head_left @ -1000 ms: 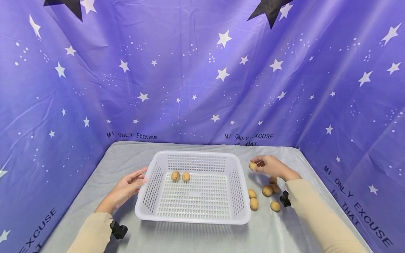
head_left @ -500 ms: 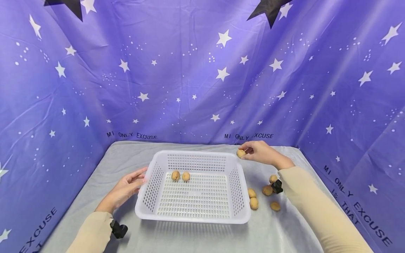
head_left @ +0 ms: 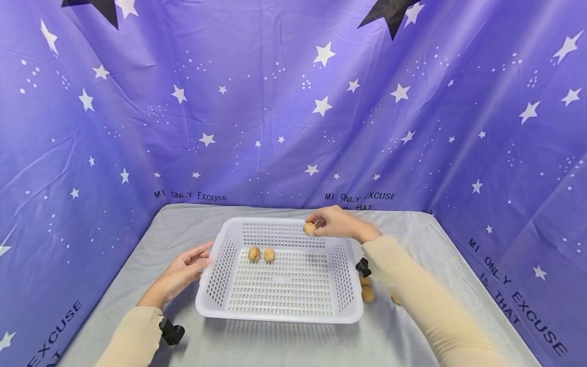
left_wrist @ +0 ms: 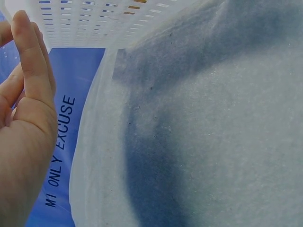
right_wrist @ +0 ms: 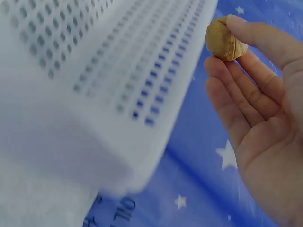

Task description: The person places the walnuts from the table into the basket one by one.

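Your left hand [head_left: 183,272] rests with relaxed, straight fingers against the left wall of the white perforated basket [head_left: 279,318], two walnuts [head_left: 261,254] lie inside near its far wall, and your right hand [head_left: 337,223] pinches a walnut [head_left: 310,229] above the basket's far right corner.

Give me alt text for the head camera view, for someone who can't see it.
A person's right hand pinches a walnut above the far right corner of a white perforated basket that already holds two walnuts. The left hand rests against the basket's left side, on a grey cloth-covered table before a purple star-print backdrop.
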Demonstrator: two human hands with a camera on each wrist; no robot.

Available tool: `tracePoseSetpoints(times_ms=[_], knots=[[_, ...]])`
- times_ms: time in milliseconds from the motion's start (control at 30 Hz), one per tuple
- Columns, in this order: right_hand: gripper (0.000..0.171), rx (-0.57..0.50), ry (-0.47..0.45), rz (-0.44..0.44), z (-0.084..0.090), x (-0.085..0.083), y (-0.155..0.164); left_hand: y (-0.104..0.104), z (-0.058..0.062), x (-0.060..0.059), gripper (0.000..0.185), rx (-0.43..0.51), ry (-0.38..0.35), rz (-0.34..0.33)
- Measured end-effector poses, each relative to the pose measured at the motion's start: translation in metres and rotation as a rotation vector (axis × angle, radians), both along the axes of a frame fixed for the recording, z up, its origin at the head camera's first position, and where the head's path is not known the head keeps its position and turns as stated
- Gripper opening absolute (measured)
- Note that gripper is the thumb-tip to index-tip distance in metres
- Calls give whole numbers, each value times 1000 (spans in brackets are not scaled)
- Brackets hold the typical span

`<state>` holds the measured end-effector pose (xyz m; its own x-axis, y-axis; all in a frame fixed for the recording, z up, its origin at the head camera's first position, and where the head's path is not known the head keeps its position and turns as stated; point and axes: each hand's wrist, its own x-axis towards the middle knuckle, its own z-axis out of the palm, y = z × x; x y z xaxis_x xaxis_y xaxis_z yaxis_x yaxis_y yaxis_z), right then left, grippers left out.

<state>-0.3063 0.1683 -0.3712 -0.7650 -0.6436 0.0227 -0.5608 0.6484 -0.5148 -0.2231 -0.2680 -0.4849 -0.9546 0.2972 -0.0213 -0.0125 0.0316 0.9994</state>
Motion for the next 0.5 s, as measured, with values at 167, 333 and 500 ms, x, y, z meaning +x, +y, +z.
tracePoseSetpoints(times_ms=[167,333,500], knots=[[33,12,-37,28,-11,-1,-25,0,2,1,61,6,4,-4],[34,-2,-77,32,-27,-2,-44,0,1,1,61,5,3,2],[31,12,-96,36,-47,-3,-56,0,0,1,61,1,-4,10]])
